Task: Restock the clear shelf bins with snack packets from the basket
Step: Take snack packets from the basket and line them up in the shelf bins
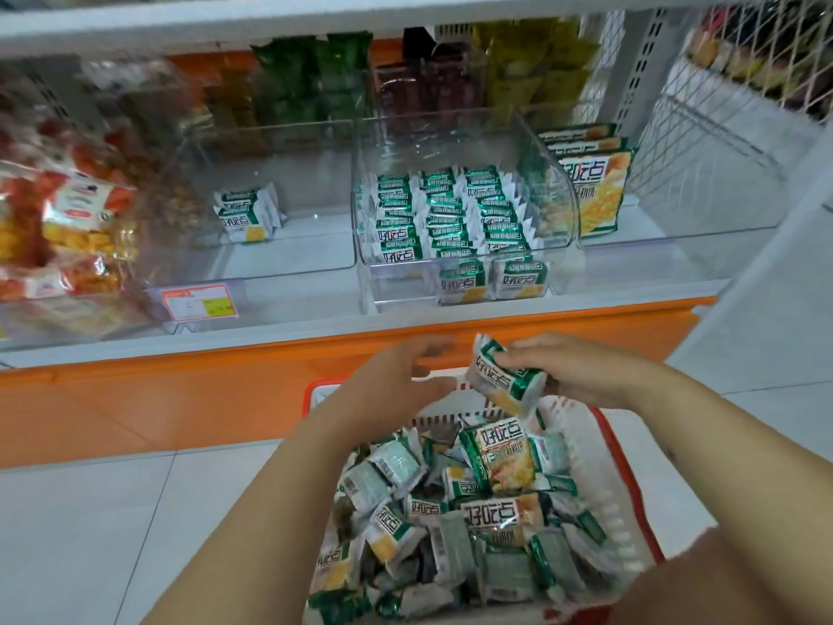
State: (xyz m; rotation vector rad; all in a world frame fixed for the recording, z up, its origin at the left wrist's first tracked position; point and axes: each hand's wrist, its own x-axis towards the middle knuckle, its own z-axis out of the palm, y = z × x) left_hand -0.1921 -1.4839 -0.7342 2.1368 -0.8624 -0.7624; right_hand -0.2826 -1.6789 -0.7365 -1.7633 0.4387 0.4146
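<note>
sitting closest to the person, beneath both forearms, a red-rimmed basket (633,489) is holding a loose heap of packets (450,525) in green, white and yellow. just above the far end of that heap, the right hand (581,372) is gripping one snack packet (500,381), with the fingers curling over its upper edge and the packet tilting down toward the basket. the left hand (405,367) is hovering just beside the packet, on its other side; it is blurred, but its fingers are looking fairly straight and are holding nothing.

beyond both hands an orange shelf base (180,390) is running across the view. directly ahead of the hands, the middle bin (450,137) is showing tidy rows of small packets (450,214), and two more packets (491,279) are lying side by side at its front lip. ahead and out past the left hand, the left bin (293,164) is holding a single packet (248,214) standing near its back, with a price tag (200,302) sitting at the bin's front edge. ahead and out past the right hand, the right bin (703,209) is carrying a few larger packets (595,182) standing upright. farther out past the left hand, bags of red and yellow snacks (67,218) are crowding the shelf, and far out past the right hand a white wire rack (743,83) is hanging.
</note>
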